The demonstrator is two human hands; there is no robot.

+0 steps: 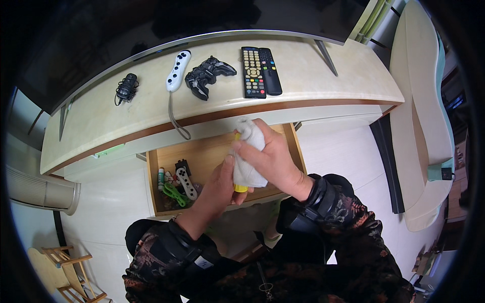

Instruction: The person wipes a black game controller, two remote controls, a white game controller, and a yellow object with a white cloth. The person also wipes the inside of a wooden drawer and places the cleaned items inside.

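Above the pulled-out wooden drawer, my left hand grips a yellow object, mostly hidden, so its kind cannot be told. A white cloth is wrapped around its right side and top. My right hand presses that cloth against the object, with thumb and fingers around it. Inside the drawer, to the left of my hands, lie a white handheld controller, a bright green plastic clip, a small green-and-white tube and a black item.
On the pale cabinet top lie a corded black device, a white controller with a dangling strap, a black gamepad and two remote controls. A television stands behind them. A wooden stool is at lower left.
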